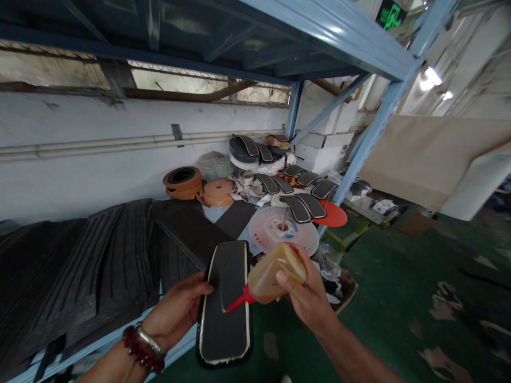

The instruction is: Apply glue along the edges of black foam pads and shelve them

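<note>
My left hand (179, 303) grips the left edge of a long black pad (225, 335) with rounded corners and a pale border line, its thumb lying on the face. In my right hand (305, 287) is a translucent squeeze bottle (267, 274) of amber liquid, tipped so its red nozzle (238, 300) points down-left at the pad. The nozzle tip is at the pad's surface, near the middle. A thin shiny line of liquid (222, 290) runs up the face from the tip. Fingers of both hands are partly hidden behind what they hold.
Stacked black sheets (104, 255) cover the shelf at left. Beyond are brown tape rolls (181, 183), a white reel (283, 229), a red disc (333, 214) and several similar black pads (295, 207). A blue rack post (359, 143) rises at right; a cardboard box (347, 290) sits below.
</note>
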`<control>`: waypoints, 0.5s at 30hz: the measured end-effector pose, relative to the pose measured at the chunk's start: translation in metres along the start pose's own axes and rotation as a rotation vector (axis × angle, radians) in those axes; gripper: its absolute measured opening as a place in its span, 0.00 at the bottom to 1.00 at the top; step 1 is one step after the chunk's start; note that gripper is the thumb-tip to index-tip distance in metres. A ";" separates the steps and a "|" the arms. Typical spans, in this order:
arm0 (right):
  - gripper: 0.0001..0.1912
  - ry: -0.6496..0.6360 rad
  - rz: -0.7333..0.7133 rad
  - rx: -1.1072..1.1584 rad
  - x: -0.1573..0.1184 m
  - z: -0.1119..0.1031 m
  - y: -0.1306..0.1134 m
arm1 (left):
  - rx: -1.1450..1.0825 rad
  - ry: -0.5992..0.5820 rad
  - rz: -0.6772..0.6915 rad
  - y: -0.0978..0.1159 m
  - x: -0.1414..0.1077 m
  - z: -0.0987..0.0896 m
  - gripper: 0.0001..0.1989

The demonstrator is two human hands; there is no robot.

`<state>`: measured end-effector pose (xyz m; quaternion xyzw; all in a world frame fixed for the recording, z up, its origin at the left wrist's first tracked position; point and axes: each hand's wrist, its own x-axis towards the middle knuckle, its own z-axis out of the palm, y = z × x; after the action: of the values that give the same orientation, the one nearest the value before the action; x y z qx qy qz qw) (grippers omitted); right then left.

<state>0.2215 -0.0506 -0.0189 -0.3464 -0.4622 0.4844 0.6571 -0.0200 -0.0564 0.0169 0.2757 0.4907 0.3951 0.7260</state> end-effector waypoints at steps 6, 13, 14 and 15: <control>0.27 0.068 -0.227 -0.276 0.020 -0.018 -0.012 | 0.007 -0.034 0.007 0.002 0.006 0.009 0.13; 0.24 0.023 0.303 0.320 0.008 -0.019 0.017 | -0.015 0.075 0.045 -0.002 0.042 0.000 0.14; 0.23 0.071 0.425 0.435 0.009 -0.022 0.020 | -0.016 0.105 0.049 -0.002 0.051 -0.005 0.13; 0.22 0.152 0.518 0.537 0.010 -0.026 0.021 | -0.011 0.139 0.051 -0.001 0.062 -0.010 0.12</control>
<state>0.2405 -0.0346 -0.0440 -0.3021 -0.1657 0.7111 0.6129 -0.0161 -0.0045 -0.0185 0.2560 0.5305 0.4346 0.6813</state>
